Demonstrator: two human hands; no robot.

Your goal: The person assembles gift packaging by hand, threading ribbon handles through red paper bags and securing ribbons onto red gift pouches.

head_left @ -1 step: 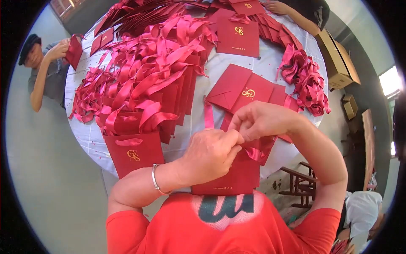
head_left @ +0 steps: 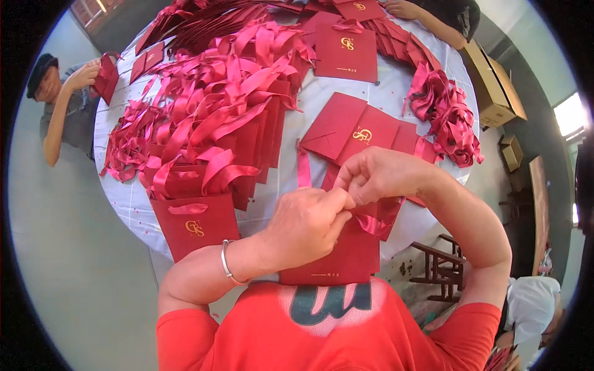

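Observation:
Both hands meet over a dark red paper bag [head_left: 331, 266] at the near edge of the table. My left hand [head_left: 303, 226], with a silver bangle on its wrist, is closed in a pinch. Fingertip to fingertip with it, my right hand [head_left: 387, 176] pinches too. A pink ribbon [head_left: 373, 225] shows just below the fingers and seems to run up into them; the pinched part is hidden. Beyond my hands lie flat red bags [head_left: 337, 120] with gold print, and a ribbon strip [head_left: 304, 170] hangs at their left side.
A dense row of ribboned bags [head_left: 216, 117] fills the left of the round table [head_left: 127, 204]. Bundled ribbons [head_left: 448, 117] lie at the right. A person [head_left: 68, 93] at the left holds a bag; another's arm [head_left: 433, 25] reaches in at far right. A wooden stool [head_left: 440, 269] stands beside the table.

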